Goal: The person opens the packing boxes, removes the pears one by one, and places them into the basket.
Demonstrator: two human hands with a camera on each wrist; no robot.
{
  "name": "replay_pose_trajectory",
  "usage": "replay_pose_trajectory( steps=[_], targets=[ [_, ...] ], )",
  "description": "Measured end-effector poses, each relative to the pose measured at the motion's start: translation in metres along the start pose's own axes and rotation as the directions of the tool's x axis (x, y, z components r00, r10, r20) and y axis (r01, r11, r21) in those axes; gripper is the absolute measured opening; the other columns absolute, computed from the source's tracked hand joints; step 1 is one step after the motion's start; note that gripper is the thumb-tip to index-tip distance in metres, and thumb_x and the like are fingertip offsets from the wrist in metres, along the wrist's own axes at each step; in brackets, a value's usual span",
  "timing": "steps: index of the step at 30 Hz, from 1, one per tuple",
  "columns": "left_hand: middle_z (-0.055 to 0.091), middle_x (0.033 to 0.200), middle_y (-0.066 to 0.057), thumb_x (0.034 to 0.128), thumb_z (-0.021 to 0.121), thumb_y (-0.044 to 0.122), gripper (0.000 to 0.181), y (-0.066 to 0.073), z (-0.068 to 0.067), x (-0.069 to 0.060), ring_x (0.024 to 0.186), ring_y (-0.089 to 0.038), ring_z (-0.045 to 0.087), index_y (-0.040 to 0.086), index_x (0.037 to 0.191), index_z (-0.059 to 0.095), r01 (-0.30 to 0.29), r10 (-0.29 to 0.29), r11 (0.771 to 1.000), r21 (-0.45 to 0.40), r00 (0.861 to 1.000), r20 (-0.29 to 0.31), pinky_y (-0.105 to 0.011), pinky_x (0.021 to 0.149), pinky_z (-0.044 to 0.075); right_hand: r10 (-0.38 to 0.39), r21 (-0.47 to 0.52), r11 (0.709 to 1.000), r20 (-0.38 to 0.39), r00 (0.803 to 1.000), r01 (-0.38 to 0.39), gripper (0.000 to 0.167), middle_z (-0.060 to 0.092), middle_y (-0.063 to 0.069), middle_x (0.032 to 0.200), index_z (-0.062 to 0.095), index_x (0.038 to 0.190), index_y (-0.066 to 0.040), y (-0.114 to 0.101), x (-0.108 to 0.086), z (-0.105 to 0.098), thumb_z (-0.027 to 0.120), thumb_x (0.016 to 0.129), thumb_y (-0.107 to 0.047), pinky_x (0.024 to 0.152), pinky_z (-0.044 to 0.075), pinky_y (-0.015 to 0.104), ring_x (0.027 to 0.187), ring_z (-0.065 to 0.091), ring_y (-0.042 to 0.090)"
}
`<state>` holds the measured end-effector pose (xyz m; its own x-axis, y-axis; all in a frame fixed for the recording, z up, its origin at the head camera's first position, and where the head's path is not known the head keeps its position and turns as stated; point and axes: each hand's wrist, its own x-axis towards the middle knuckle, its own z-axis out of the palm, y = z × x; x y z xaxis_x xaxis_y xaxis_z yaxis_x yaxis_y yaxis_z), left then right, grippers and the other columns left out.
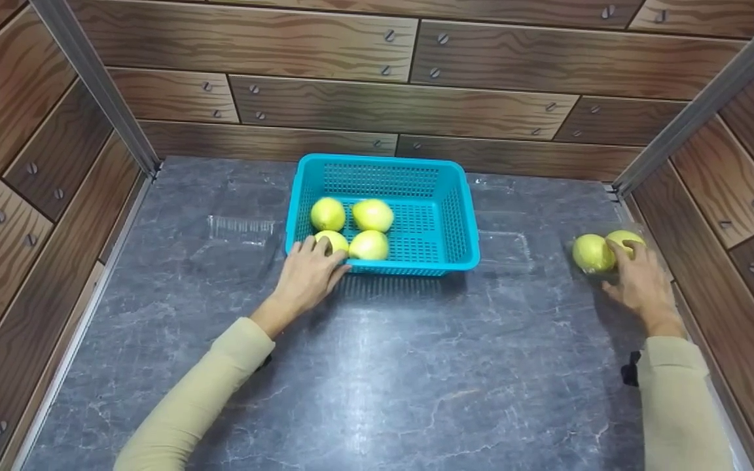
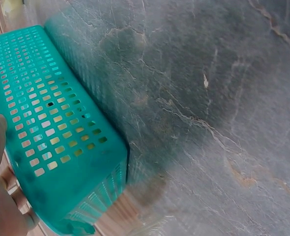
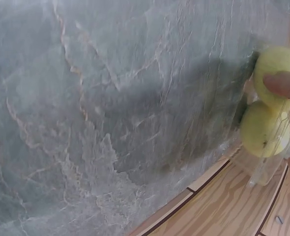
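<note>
A turquoise plastic basket (image 1: 459,261) sits near the back wall with several yellow-green fruits (image 1: 373,216) in its left half. At its near left corner, my left hand (image 1: 308,268) holds the rim, fingers bent over it beside a yellow-green fruit (image 1: 334,241). The left wrist view shows that hand at the edge of the basket's perforated side (image 2: 61,108). Far to the right, my right hand (image 1: 645,281) grips one of two yellow-green fruits (image 1: 593,253) lying side by side. Its thumb (image 3: 282,83) lies against one fruit in the right wrist view; the remaining fingers are mostly hidden.
Clear plastic (image 3: 255,172) shows around the right-hand fruits. Other clear plastic pieces (image 1: 243,229) lie on the grey marbled table (image 1: 377,366), left and right of the basket. Wood-patterned walls (image 1: 324,98) with metal corner posts (image 1: 99,85) enclose the back and both sides.
</note>
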<state>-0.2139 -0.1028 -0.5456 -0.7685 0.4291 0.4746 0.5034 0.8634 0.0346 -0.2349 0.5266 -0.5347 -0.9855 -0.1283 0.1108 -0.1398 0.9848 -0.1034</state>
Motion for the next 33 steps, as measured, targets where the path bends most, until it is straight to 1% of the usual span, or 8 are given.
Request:
replay_pose_trajectory(
  steps=[3,6,12,17,20,25,29,33],
  targets=[
    [0.062,0.098,-0.010,0.1057,0.061,0.044,0.024,0.000,0.000,0.000,0.082,-0.028,0.051,0.020,0.104,0.066,-0.003,0.003,1.000,0.002,1.000,0.000,-0.038,0.066,0.037,0.013,-0.002,1.000,0.018,1.000,-0.013,0.077,0.036,0.044,0.146,0.040,0.151,0.001,0.003,-0.001,0.001,0.078,0.084,-0.004,0.096,0.041,0.085,0.128,0.038,0.067],
    [0.062,0.097,-0.010,0.1055,0.061,0.044,0.024,0.000,0.001,0.000,0.082,-0.028,0.051,0.020,0.103,0.066,-0.002,0.002,1.000,0.008,1.000,0.003,-0.038,0.066,0.038,0.022,-0.010,1.000,0.032,0.999,-0.022,0.073,0.036,0.044,0.144,0.040,0.149,0.001,0.004,-0.001,0.003,0.075,0.085,0.000,0.095,0.041,0.086,0.126,0.038,0.067],
    [0.062,0.097,-0.010,0.1035,0.065,0.042,0.022,-0.001,0.001,0.000,0.082,-0.028,0.052,0.020,0.104,0.066,0.001,-0.001,1.000,0.015,1.000,0.000,-0.039,0.066,0.041,0.027,0.001,1.000,0.020,0.999,-0.027,0.070,0.038,0.044,0.141,0.040,0.148,0.001,0.002,0.000,0.005,0.073,0.087,0.000,0.094,0.042,0.086,0.123,0.040,0.067],
    [0.062,0.097,-0.010,0.1050,0.062,0.044,0.024,0.000,0.001,0.000,0.083,-0.028,0.052,0.020,0.104,0.066,0.004,-0.005,1.000,0.011,1.000,0.011,-0.039,0.066,0.041,0.024,-0.006,1.000,0.014,1.000,-0.024,0.068,0.039,0.044,0.140,0.041,0.148,0.001,0.001,-0.003,0.004,0.072,0.087,-0.001,0.095,0.042,0.085,0.123,0.040,0.067],
    [0.061,0.097,-0.009,0.1058,0.060,0.044,0.025,0.000,0.001,0.000,0.083,-0.028,0.052,0.020,0.104,0.066,0.001,-0.002,1.000,0.012,1.000,0.011,-0.038,0.066,0.039,0.001,-0.026,1.000,0.014,1.000,-0.001,0.069,0.040,0.044,0.138,0.041,0.147,0.001,0.000,-0.007,0.003,0.072,0.086,-0.002,0.093,0.043,0.084,0.120,0.042,0.067],
    [0.061,0.098,-0.009,0.1064,0.059,0.044,0.025,-0.001,0.001,-0.001,0.082,-0.027,0.050,0.020,0.105,0.066,-0.001,0.000,1.000,0.022,1.000,0.015,-0.036,0.066,0.035,-0.067,-0.076,0.995,0.003,0.998,0.067,0.068,0.045,0.042,0.132,0.042,0.146,0.000,-0.003,-0.012,0.000,0.069,0.084,-0.003,0.083,0.049,0.080,0.116,0.047,0.066],
    [0.062,0.098,-0.008,0.1067,0.058,0.044,0.025,-0.001,0.000,0.000,0.081,-0.026,0.050,0.021,0.105,0.066,-0.009,0.008,0.999,0.036,1.000,0.007,-0.036,0.065,0.038,-0.097,-0.087,0.992,0.006,0.995,0.097,0.067,0.048,0.040,0.130,0.043,0.146,-0.001,-0.006,-0.016,-0.003,0.068,0.084,-0.005,0.075,0.052,0.078,0.111,0.052,0.064],
    [0.062,0.097,-0.008,0.1064,0.058,0.046,0.026,-0.001,0.000,0.000,0.081,-0.027,0.051,0.021,0.104,0.066,-0.019,0.019,0.999,0.046,1.000,-0.003,-0.037,0.065,0.040,-0.119,-0.099,0.988,0.029,0.992,0.122,0.067,0.050,0.038,0.130,0.043,0.147,-0.005,-0.007,-0.022,-0.005,0.069,0.085,-0.006,0.072,0.054,0.076,0.108,0.056,0.063]
  ],
)
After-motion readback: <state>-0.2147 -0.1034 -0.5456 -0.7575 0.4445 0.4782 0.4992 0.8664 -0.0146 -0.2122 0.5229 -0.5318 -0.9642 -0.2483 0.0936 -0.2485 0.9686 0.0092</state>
